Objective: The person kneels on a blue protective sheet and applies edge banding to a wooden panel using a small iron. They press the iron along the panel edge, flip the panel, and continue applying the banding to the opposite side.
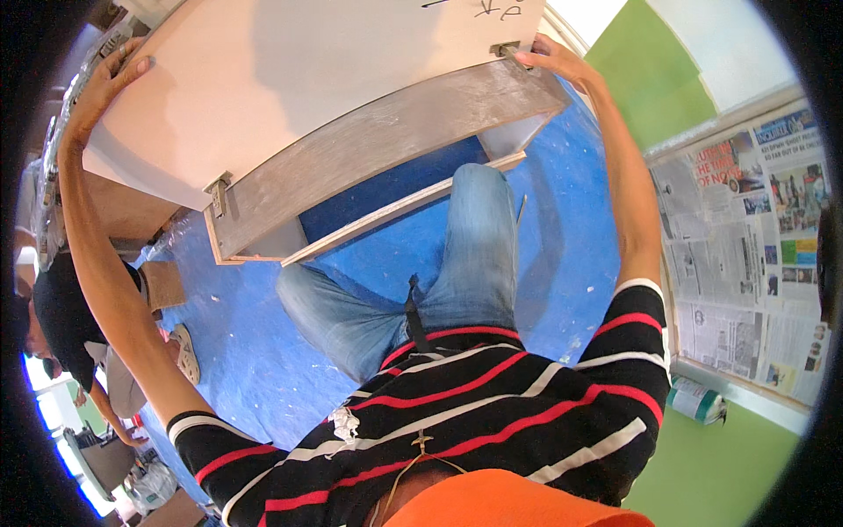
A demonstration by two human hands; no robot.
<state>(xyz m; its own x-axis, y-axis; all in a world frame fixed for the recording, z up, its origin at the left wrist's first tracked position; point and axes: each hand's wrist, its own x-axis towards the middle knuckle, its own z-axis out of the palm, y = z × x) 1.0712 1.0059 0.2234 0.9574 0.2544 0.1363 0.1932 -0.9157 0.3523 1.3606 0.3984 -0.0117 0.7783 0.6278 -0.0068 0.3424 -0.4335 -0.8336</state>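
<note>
A pale panel (316, 61) stands over a wooden cabinet frame, whose greyish rail (378, 132) spans below it. Metal hinges (217, 198) sit at the rail's two ends. My left hand (104, 88) grips the panel's left edge, fingers curled onto it. At the upper right, my right hand (562, 63) holds the panel's edge beside the other hinge (507, 51); some fingertips are hidden. The frame's plywood lower edge (386, 211) lies close to my jeans-clad knees.
A blue sheet (228, 342) covers the floor. At left a co-worker in a dark top (70, 307) bends near a cardboard-coloured block (162, 285). On the right are a newspaper-covered board (738, 255), a green panel (641, 61) and a roll-like item (694, 400).
</note>
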